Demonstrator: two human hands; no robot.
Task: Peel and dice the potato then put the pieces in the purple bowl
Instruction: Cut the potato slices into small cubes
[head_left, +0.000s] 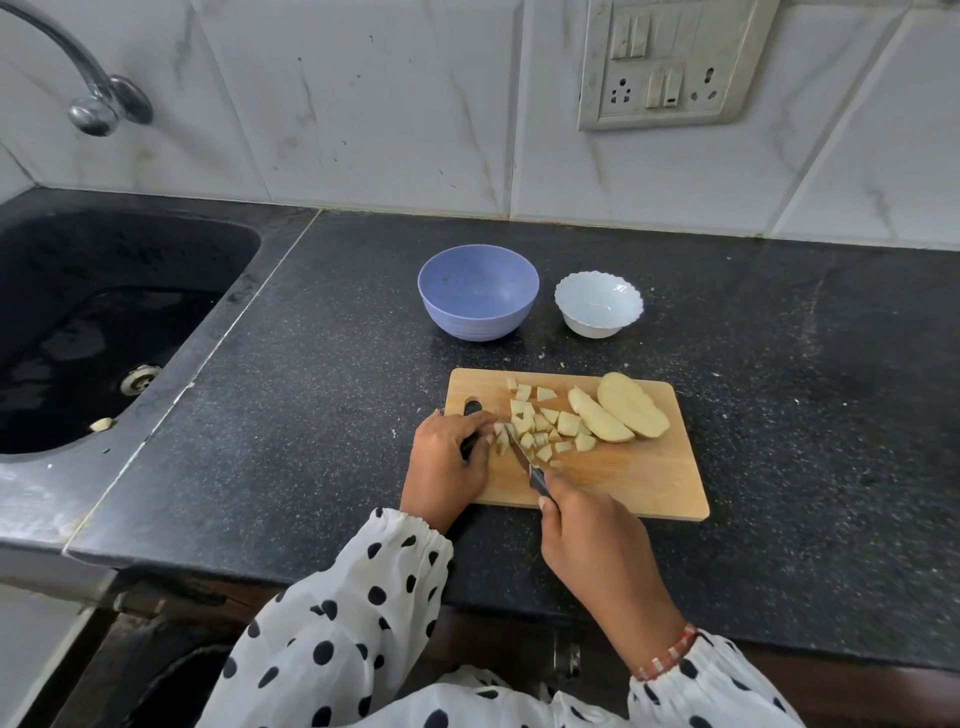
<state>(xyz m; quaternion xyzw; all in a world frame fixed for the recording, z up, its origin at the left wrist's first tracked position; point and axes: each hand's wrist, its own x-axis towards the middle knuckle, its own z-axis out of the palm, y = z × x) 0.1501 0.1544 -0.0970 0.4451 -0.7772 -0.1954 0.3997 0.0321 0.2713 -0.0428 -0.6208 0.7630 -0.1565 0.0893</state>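
Head view looks down, close, over the counter (779, 415) (wall behind).

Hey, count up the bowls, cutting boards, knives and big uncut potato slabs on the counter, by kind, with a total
Bowls: 2, purple bowl and white bowl
Cutting boards: 1
Knives: 1
Uncut potato slabs: 2
Total: 6

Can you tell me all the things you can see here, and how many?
purple bowl: one, purple, on the counter behind the board
white bowl: one, white, right of the purple bowl
cutting board: one, wooden
potato slices: two, pale yellow, on the board's far right
diced potato: many, pale yellow, mid-board
knife: one, dark handle
sink: one, black, left
tap: one, silver
switch panel: one, on the wall
left hand: holds potato
right hand: grips the knife
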